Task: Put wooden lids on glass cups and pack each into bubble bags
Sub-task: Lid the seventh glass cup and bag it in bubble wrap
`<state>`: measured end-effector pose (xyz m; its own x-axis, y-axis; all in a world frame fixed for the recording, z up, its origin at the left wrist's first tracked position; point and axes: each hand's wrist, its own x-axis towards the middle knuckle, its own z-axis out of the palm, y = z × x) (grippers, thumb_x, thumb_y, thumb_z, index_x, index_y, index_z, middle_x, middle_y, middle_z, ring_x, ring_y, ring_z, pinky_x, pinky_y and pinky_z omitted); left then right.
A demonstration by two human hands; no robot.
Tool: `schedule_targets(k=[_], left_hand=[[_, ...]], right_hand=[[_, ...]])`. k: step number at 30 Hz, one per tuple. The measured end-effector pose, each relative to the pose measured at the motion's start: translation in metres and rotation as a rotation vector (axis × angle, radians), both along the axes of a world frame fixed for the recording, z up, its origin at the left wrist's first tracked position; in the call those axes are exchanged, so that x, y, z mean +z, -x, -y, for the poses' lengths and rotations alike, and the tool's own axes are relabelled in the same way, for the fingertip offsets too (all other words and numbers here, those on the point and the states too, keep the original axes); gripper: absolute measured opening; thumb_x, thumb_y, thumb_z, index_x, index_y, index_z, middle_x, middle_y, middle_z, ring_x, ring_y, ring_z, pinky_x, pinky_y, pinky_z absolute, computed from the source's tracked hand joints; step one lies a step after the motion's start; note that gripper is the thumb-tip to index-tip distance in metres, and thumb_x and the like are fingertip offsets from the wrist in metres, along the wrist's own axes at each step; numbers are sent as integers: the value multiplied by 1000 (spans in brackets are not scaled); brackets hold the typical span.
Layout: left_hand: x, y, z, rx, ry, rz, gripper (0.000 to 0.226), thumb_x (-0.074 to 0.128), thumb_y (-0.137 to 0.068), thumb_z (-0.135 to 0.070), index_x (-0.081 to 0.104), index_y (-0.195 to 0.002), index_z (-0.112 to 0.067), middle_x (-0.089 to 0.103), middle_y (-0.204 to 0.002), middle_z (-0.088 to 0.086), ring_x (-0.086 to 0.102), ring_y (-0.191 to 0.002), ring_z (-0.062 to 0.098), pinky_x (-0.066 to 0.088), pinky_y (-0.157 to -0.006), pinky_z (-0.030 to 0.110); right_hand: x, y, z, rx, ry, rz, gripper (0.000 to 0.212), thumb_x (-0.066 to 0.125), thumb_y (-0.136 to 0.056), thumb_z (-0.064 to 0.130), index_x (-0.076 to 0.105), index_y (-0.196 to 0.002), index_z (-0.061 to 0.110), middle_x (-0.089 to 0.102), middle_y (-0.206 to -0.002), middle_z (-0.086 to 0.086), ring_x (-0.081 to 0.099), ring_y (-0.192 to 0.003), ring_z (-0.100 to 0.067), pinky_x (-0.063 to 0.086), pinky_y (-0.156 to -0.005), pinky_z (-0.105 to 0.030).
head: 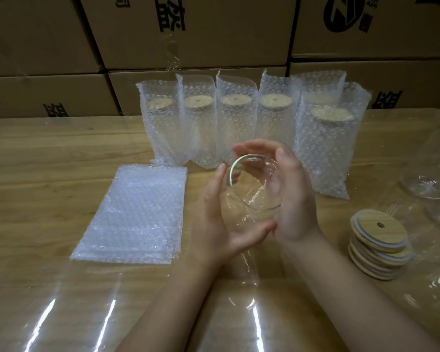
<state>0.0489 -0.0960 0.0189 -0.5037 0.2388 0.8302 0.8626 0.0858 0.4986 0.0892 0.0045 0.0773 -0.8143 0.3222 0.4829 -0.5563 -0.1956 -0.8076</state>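
A clear glass cup point(252, 189) is held between both hands at the middle of the table, tilted with its open mouth turned up and away from me; no lid is on it. My left hand point(214, 219) cups it from the left and underneath. My right hand point(294, 196) wraps its right side. A stack of round wooden lids point(380, 246), each with a small hole, stands to the right. Flat bubble bags point(135, 214) lie in a pile to the left.
Several bagged cups with wooden lids point(239, 123) stand in a row behind my hands, one more point(325, 148) nearer on the right. Bare glass cups point(427, 184) sit at the right edge. Cardboard boxes point(188, 31) wall off the back. Clear film covers the wooden table point(48, 153).
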Motion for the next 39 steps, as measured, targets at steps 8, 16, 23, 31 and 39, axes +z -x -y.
schedule_targets(k=[8,16,23,31,39], left_hand=[[5,-5,-4,-13,-82,32,89,69,-79,-55,23,-138,-6,53,-120,31,57,-114,31,49,-96,47],[11,-10,-7,-149,-136,-1,86,70,-81,-47,20,-141,-10,51,-119,16,55,-116,5,46,-95,24],[3,-1,0,-97,-52,-65,93,72,-78,-54,14,-149,-42,53,-121,27,56,-112,42,50,-92,37],[-3,5,-1,-41,-11,115,97,68,-78,-57,13,-149,-20,51,-128,21,54,-119,30,46,-101,46],[-3,2,-1,-22,-10,467,108,72,-67,-48,7,-148,-23,49,-129,0,52,-122,15,43,-105,34]], right_hand=[[-5,8,-1,281,366,251,40,41,-90,31,74,-93,8,70,-102,-17,65,-95,-19,53,-80,-23],[-36,14,-4,330,392,534,26,49,-88,25,71,-84,10,68,-81,-6,64,-80,-22,50,-76,-34],[-46,15,-12,522,301,683,50,42,-92,23,71,-52,16,69,-63,-1,68,-62,-15,47,-76,-35],[-18,12,-38,275,-296,918,23,48,-93,14,68,-82,17,73,-78,-4,69,-65,-14,54,-54,-24],[47,-29,-84,-177,-1388,1066,52,64,-86,44,48,-133,29,56,-129,2,54,-116,-20,45,-94,-32]])
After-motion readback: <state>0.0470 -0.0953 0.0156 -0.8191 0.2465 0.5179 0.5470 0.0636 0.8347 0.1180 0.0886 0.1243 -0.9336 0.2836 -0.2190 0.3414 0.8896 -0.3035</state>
